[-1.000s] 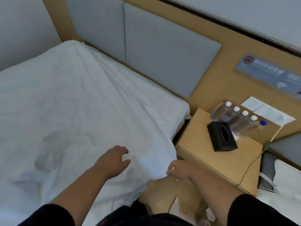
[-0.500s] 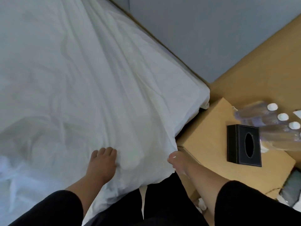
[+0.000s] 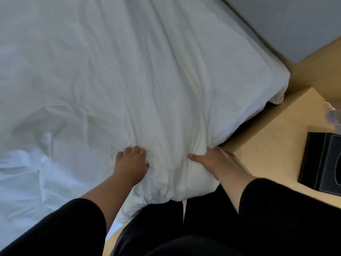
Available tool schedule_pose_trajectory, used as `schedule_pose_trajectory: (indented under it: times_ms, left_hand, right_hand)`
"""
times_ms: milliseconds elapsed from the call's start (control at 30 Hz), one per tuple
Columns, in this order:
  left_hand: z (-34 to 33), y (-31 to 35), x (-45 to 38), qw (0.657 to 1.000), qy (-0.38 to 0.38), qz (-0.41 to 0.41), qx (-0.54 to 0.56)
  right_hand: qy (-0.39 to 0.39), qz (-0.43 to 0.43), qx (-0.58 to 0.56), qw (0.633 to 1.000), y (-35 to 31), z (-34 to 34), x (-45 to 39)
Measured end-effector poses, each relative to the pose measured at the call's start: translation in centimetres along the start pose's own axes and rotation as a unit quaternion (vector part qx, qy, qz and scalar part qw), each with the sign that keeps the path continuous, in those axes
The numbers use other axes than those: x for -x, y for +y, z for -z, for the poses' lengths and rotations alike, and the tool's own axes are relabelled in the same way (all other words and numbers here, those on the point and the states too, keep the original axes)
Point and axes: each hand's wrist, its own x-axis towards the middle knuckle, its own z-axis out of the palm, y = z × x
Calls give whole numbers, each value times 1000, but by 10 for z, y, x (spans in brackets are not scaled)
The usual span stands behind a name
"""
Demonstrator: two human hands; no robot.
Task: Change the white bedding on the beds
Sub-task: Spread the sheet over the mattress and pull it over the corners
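Note:
A wrinkled white sheet (image 3: 129,74) covers the bed and hangs over its near edge. My left hand (image 3: 132,161) lies on top near that edge, its fingers curled into a bunch of the cloth. My right hand (image 3: 208,160) is at the bed's side edge. Its thumb presses the sheet's top and its fingers are hidden under the fold, so it pinches the cloth. Between the two hands the sheet is gathered into a raised ridge. More crumpled white bedding (image 3: 24,170) lies at the lower left.
A wooden nightstand (image 3: 273,145) stands right beside the bed, carrying a black tissue box (image 3: 321,163) and a plastic bottle (image 3: 334,117) at the frame edge. A grey padded headboard (image 3: 295,24) runs along the far side. My dark trousers fill the bottom.
I have leaned in closer over the bed. My left hand went from lying flat to gripping the sheet, and my right hand took hold of its side edge, bunching cloth between them.

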Motion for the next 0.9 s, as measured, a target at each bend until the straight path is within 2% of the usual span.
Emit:
schedule_pose_trajectory:
  times_ms: [100, 167, 267, 333, 500, 633, 700, 733, 833, 900]
  left_hand:
    - [14, 5, 6, 999, -30, -9, 15]
    - [25, 13, 15, 994, -45, -18, 101]
    - [52, 31, 32, 946, -92, -14, 311]
    - [69, 42, 48, 921, -96, -21, 377]
    - [104, 18, 88, 875, 23, -6, 484]
    - [126, -22, 120, 828, 143, -17, 542]
    - [131, -39, 134, 787, 194, -10, 586]
    - [133, -48, 139, 754, 195, 2, 627]
    - [135, -73, 144, 609, 152, 40, 777]
    - [140, -87, 147, 531, 139, 83, 832]
  right_hand:
    - [-12, 19, -46, 999, -3, -14, 27]
    - [-14, 27, -61, 998, -10, -16, 49]
    - [-42, 35, -54, 997, -30, -8, 84]
    - [-68, 53, -65, 994, -48, -7, 114]
    - [-67, 152, -75, 983, -90, -27, 188]
    - [-67, 131, -106, 983, -93, -48, 217]
    - [-74, 113, -120, 983, -88, -61, 223]
    - [-75, 105, -123, 984, -86, -68, 225]
    - [-87, 86, -114, 986, -87, -87, 229]
    - [-109, 80, -121, 983, -89, -100, 231]
